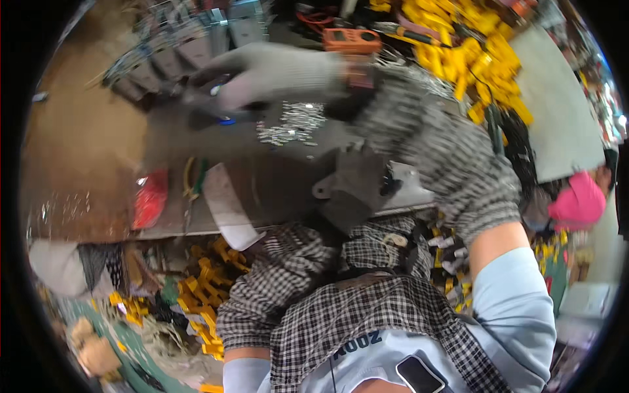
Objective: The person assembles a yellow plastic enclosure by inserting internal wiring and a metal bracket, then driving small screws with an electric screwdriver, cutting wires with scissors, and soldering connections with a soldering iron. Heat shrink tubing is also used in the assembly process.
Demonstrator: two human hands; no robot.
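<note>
My right hand, in a pale glove with a checked sleeve, reaches across the bench to the left. Motion smears its fingers, beside a row of grey housings; whether they hold anything cannot be made out. A small blue piece shows just below them. Close to my body, my left hand appears as a dark grey gloved shape past its checked cuff. It seems closed around a grey part with a rounded, holed tab; shadow and blur hide the grip. Between the hands lies a pile of small shiny metal pins.
Yellow plastic parts heap at the far right, next to an orange meter. A red bag, green-handled pliers and a white strip lie along the near edge. More yellow pieces sit below the bench.
</note>
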